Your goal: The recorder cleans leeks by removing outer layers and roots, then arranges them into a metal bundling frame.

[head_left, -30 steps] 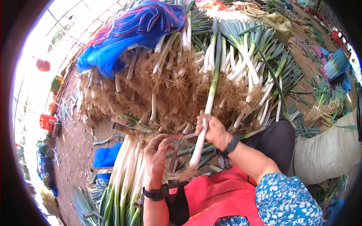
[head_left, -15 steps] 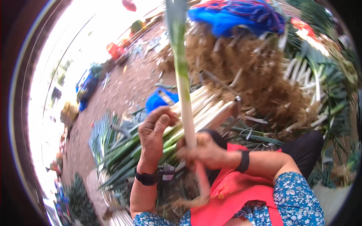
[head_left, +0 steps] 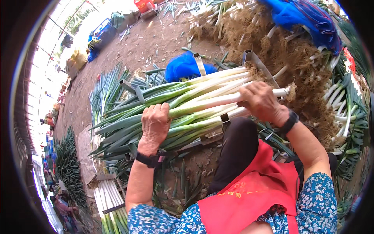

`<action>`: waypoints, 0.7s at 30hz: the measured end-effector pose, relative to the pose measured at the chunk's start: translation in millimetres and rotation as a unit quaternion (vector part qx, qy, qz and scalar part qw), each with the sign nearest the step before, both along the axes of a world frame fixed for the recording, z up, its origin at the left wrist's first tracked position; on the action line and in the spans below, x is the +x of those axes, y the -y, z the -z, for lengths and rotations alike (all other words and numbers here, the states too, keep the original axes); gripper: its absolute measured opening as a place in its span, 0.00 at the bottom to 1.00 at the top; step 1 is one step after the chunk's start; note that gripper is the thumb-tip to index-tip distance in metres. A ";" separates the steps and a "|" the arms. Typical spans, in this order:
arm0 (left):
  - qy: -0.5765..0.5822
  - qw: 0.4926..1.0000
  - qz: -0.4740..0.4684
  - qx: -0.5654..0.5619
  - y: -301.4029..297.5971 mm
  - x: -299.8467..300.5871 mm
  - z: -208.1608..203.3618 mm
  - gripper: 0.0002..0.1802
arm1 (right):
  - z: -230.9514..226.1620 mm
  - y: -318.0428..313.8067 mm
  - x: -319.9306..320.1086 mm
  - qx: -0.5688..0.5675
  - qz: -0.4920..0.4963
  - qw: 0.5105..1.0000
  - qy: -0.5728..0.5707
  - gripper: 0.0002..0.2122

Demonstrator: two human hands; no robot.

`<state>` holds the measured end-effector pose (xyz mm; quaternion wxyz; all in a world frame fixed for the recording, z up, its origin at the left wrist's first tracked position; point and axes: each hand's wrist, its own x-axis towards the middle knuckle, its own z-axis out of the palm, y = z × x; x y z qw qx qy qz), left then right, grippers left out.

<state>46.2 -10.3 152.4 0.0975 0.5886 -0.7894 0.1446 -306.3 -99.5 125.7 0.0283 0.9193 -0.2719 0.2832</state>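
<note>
A pile of leeks (head_left: 194, 87) lies across a metal frame with upright posts (head_left: 199, 64), white ends to the right and green leaves to the left. On top of the pile, one leek (head_left: 212, 103) stretches between my hands. My right hand (head_left: 263, 101) is closed round its white stem, close to the root tuft. Farther left, my left hand (head_left: 155, 121) has its fingers wrapped round the green part of the same leek. Some of its leaves are lost among those underneath.
A heap of rooty leeks (head_left: 288, 62) rises beyond the frame to the right, partly under blue netting (head_left: 307, 19). Blue mesh (head_left: 187, 68) lies behind the pile. A strapped leek bundle (head_left: 111, 199) is at lower left. My knee (head_left: 237, 152) is close to the frame.
The leek stood upright in my right hand and now lies flat along the pile. My left hand has closed on its green part. My right hand has moved outward to the right; the view has shifted.
</note>
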 end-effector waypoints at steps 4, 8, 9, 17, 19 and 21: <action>-0.056 0.998 0.033 0.003 21.8 3.7 7.6 0.26 | 51.1 37.6 -36.6 0.112 0.065 0.991 0.013 0.19; -0.018 0.998 0.038 0.053 42.1 3.1 5.6 0.24 | 58.3 79.9 -24.6 0.208 0.078 0.975 0.009 0.20; -0.019 0.999 0.025 0.040 49.9 6.0 11.6 0.23 | 70.6 97.2 -20.8 0.163 0.089 0.982 -0.023 0.18; 0.049 0.998 -0.020 -0.041 146.2 23.6 39.4 0.18 | 119.0 207.4 31.6 0.218 0.068 0.973 -0.042 0.15; 0.081 0.993 -0.077 0.027 163.9 23.1 67.2 0.18 | 131.8 223.0 43.3 0.241 0.097 0.959 -0.109 0.13; 0.101 0.980 -0.143 0.098 170.2 19.9 89.6 0.18 | 140.5 230.2 54.0 0.300 0.130 0.937 -0.126 0.13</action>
